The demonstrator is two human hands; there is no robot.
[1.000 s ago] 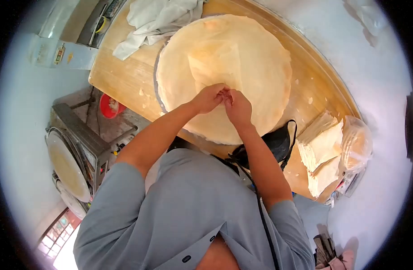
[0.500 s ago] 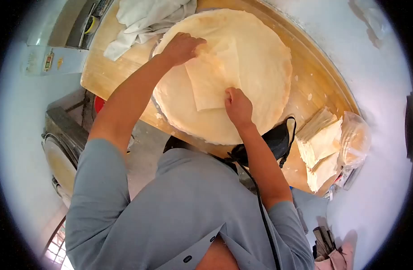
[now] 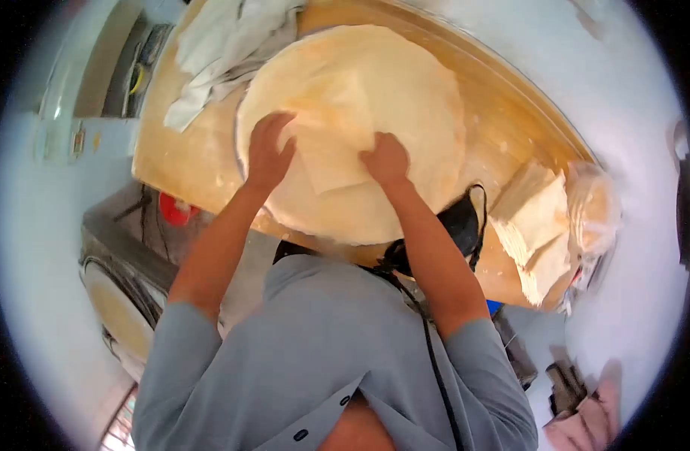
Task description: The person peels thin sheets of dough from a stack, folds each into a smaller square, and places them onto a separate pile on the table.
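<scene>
Since half a second ago the left hand (image 3: 268, 154) has come back from the far-left rim of the round stack of thin sheets (image 3: 420, 90) to its near-left part, while the right hand (image 3: 386, 159) has kept its place near the middle of the stack. The wooden desk (image 3: 198, 161) shows bare strips left of the stack and beyond its far-right rim. The stack's near rim lies close to the desk's near edge. A white cloth (image 3: 217, 52) touches the stack's far-left rim, piles of folded sheets (image 3: 536, 225) sit well to the right of the stack, and a black bag (image 3: 457, 225) hangs just below its near-right rim. A folded sheet (image 3: 337, 143) lies on top of the stack between the hands. The left hand rests flat and released, fingers spread, at that sheet's left edge. The right hand lies palm down on its right edge, and I cannot tell whether it pinches the sheet.
</scene>
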